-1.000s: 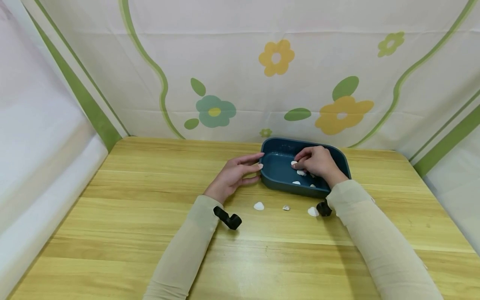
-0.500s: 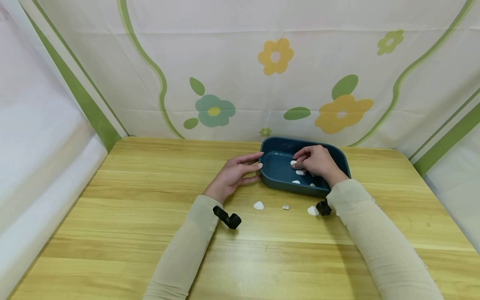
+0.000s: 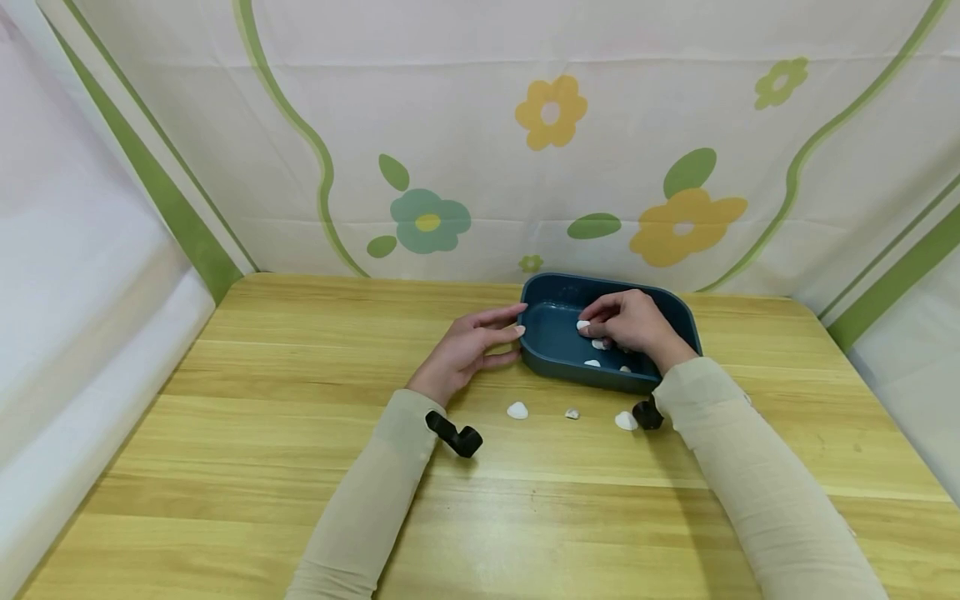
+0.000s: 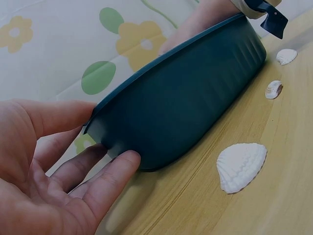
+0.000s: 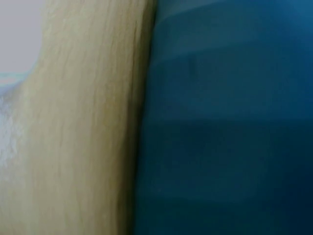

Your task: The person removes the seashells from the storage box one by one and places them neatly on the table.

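A dark teal plastic box (image 3: 577, 374) stands at the back right of the table. Inside it, my right hand (image 3: 633, 323) pinches a small white seashell (image 3: 582, 325) between thumb and fingers. More shells (image 3: 592, 363) lie on the box floor, partly hidden under that hand. My left hand (image 3: 474, 343) steadies the box's left end, its extended fingers touching rim and side, as the left wrist view confirms. The box wall (image 5: 225, 122) fills much of the right wrist view, which does not show the right hand.
Before the box, a row of shells lies on the wooden table (image 3: 480, 517): a white one (image 3: 517, 410) at left, a small speckled one (image 3: 572, 413), and another white one (image 3: 626, 421) beside the right wrist camera (image 3: 648, 415). A flowered cloth (image 3: 480, 150) hangs behind.
The pinched shell has shifted slightly left inside the box, with the right fingertips. The left hand and the shells on the table have stayed put.
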`<state>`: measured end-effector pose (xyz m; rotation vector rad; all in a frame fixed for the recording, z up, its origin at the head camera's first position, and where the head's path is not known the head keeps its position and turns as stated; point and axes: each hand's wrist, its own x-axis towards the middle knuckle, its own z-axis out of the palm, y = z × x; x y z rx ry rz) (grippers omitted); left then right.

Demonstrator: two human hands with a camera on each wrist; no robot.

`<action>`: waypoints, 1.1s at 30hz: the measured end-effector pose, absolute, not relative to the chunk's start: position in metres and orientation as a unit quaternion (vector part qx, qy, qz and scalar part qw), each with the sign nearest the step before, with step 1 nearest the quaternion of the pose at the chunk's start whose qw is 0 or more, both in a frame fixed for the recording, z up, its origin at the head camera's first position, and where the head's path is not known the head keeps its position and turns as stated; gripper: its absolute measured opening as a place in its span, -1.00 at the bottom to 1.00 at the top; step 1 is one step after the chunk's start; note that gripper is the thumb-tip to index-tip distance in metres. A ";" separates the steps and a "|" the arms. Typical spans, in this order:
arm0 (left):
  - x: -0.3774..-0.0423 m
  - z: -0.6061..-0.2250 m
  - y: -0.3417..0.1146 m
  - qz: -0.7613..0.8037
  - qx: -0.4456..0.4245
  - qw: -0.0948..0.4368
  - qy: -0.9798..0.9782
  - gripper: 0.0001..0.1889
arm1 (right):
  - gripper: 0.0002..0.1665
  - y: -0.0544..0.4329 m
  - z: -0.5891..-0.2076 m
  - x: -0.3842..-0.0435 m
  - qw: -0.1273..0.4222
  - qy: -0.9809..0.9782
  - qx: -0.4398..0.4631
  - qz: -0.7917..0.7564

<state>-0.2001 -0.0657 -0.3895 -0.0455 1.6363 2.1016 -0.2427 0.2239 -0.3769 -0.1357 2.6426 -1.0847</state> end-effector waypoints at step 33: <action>-0.199 -0.389 -0.065 0.767 -0.016 0.240 0.595 -0.47 | -0.64 0.219 -0.349 -0.242 0.157 0.806 -0.045 -0.569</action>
